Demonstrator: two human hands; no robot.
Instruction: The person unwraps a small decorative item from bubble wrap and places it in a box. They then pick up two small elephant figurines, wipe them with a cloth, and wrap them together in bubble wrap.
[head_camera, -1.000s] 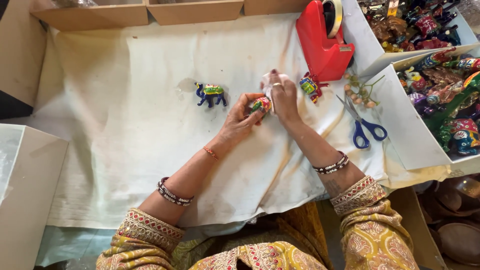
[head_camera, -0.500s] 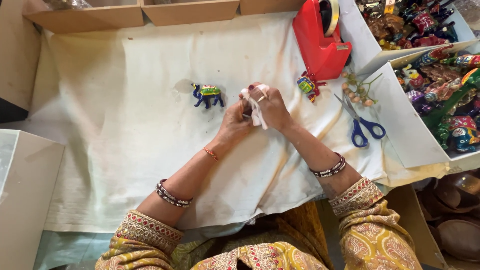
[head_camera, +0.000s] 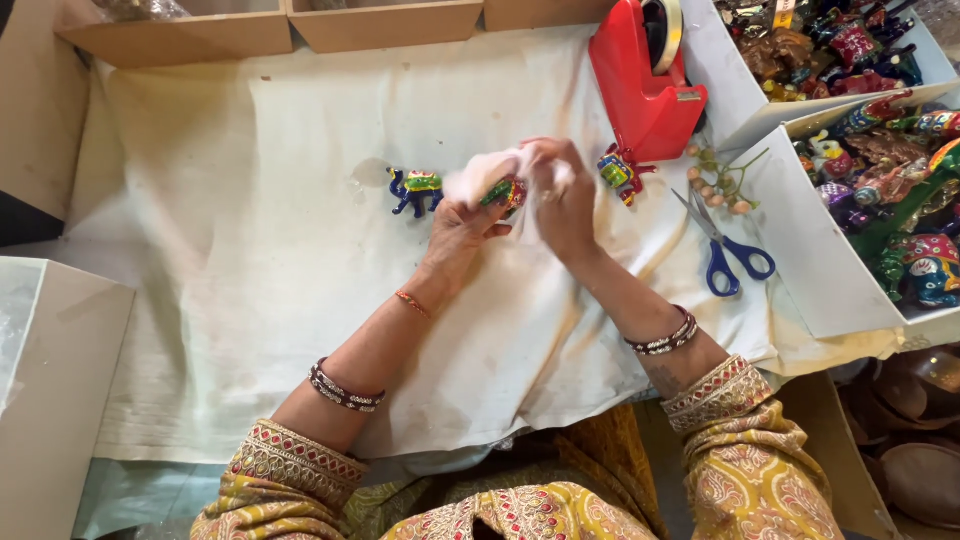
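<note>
My left hand (head_camera: 458, 226) pinches a small painted figurine (head_camera: 503, 192), green and red, above the white cloth (head_camera: 250, 250). My right hand (head_camera: 560, 195) holds a piece of thin white wrapping paper (head_camera: 478, 172) that spreads over and around the figurine; the motion blurs it. A blue painted elephant figurine (head_camera: 418, 188) stands on the cloth just left of my hands. Another multicoloured figurine (head_camera: 619, 172) lies to the right, beside the red tape dispenser (head_camera: 645, 80).
Blue-handled scissors (head_camera: 728, 250) and a sprig of beads (head_camera: 722, 180) lie at the right. White boxes (head_camera: 800, 240) full of several painted figurines stand at the right edge. Wooden trays (head_camera: 390, 20) line the far side. A pale box (head_camera: 50, 370) sits at the left.
The white paper, bunched under my right hand before, has spread open to the left over the figurine. Both hands have shifted slightly up the cloth.
</note>
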